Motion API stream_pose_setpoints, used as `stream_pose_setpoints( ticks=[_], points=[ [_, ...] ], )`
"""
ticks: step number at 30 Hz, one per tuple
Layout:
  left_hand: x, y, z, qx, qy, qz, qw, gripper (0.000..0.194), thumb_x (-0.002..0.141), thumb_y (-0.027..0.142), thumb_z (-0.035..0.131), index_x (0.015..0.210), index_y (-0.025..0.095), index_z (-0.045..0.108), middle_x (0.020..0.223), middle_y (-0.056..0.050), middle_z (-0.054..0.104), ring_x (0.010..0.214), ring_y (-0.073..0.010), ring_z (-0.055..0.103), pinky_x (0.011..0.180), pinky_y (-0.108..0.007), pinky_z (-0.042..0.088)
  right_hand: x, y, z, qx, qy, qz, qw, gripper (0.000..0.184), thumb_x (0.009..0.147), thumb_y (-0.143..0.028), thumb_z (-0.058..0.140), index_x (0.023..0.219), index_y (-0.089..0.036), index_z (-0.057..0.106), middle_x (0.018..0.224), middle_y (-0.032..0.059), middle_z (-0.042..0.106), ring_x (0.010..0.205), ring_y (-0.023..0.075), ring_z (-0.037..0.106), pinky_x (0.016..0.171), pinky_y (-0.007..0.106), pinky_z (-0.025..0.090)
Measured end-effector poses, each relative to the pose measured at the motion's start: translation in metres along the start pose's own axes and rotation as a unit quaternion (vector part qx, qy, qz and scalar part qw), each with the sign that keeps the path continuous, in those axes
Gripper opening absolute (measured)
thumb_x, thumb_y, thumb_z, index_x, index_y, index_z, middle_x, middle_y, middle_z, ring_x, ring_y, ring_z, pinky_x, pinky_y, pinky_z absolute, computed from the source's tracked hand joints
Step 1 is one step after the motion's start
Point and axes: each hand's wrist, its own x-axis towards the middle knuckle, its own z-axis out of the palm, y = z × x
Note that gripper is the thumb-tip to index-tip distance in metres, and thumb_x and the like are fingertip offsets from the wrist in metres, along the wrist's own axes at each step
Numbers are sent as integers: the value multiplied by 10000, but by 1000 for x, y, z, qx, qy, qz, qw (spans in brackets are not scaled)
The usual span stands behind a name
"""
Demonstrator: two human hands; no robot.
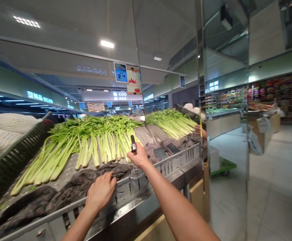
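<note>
My right hand [138, 155] is closed around a spray bottle, its black spray head [133, 144] pointing up and away over the shelf. The clear bottom of the bottle [137, 173] shows below my wrist; the rest is hidden by the hand. Beyond it lie several bunches of celery [93, 144], leaves to the back and pale stalk ends to the front, on a dimpled metal shelf [69, 164]. My left hand [101, 190] rests with loosely extended fingers on a dark wet cloth [81, 180] by the slotted grey front rail [79, 204].
A dark slotted crate [17, 157] holding produce in white foam nets [10, 125] stands left. Mirror panels [166, 93] behind and to the right reflect the celery. Price signs [120, 72] hang above. A tiled aisle [274, 180] and stocked shelves [274, 95] appear at right.
</note>
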Motion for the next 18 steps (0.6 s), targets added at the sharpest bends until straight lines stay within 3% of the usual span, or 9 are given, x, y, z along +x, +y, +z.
stream_pose_setpoints(
  ticks=[10, 18],
  points=[
    [4, 0, 1, 36, -8, -4, 999, 425, 750, 329, 251, 1076, 184, 482, 1126, -66, 517, 1041, -222, 445, 852, -349, 334, -5, -4, -7, 9, -22, 3, 1000, 329, 596, -308, 505, 909, -206, 487, 745, -19, 540, 618, 111, 468, 540, 211, 339],
    [3, 1, 0, 32, -10, -10, 999, 425, 751, 308, 252, 1087, 179, 478, 1130, -68, 513, 1035, -220, 447, 833, -347, 349, -4, -4, -4, 10, -14, 5, 1000, 297, 591, -301, 490, 871, -204, 495, 683, -31, 515, 573, 100, 446, 517, 206, 312]
  ],
)
